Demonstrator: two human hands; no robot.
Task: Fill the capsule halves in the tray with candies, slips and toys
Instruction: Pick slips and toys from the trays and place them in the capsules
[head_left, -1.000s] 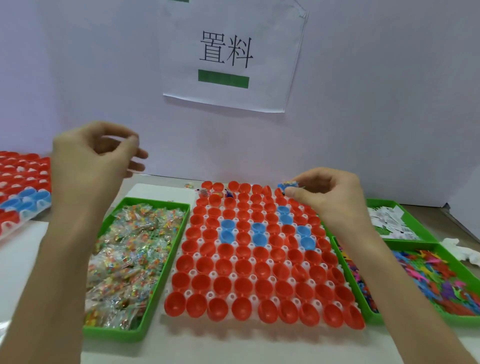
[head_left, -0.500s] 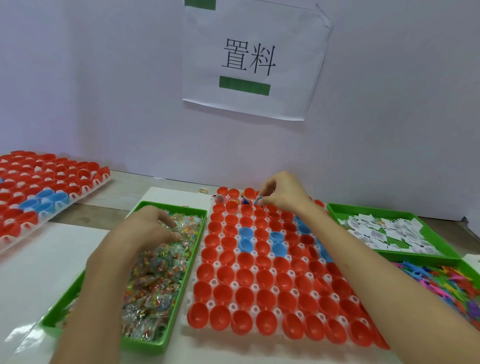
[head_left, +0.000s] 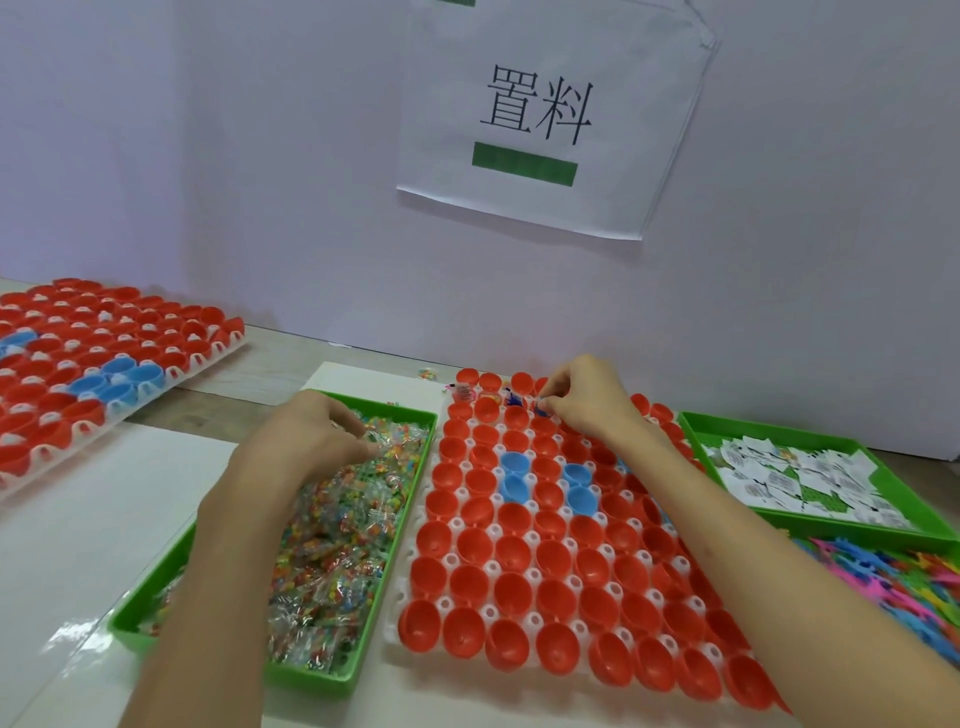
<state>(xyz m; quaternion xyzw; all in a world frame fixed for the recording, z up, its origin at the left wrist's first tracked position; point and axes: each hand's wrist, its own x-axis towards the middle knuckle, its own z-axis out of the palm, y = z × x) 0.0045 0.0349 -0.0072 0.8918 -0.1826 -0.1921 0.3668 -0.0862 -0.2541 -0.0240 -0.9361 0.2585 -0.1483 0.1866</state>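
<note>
1. right hand (head_left: 587, 402): the thumb and forefinger are pressed together in a pinch on a small blue piece (head_left: 543, 410), probably a toy. It is held low over the far rows of the tray (head_left: 390, 631), and the forearm crosses the tray's right side. The low hold likely lets the piece drop straight into one cup.

2. left hand (head_left: 311, 434): the fingers are curled down into the candies (head_left: 337, 525). It cannot be told whether they have closed on a packet. This is judged a reach for the next filling while the other hand places.

3. capsule halves (head_left: 511, 553): mostly red, with a few blue near the middle, all seated in the white tray. Every mouth faces up, so contents fall in and stay. A few halves at the far left corner hold something and the rest look bare, so the task is judged barely begun. The tray lies on the table (head_left: 78, 519) directly before the person, with its long axis running away from them.

4. candy bin (head_left: 332, 680): green, just beside the tray's left edge, with its long axis parallel to the tray. It sits on the left hand's side for a short reach.

5. slips (head_left: 795, 473): white, in a green slip bin (head_left: 857, 532) to the right. The toys (head_left: 893, 571) are heaped nearer. Both are on the right hand's side.

6. second tray (head_left: 104, 353): far left, well apart. A paper sign (head_left: 550, 119) hangs on the wall.
</note>
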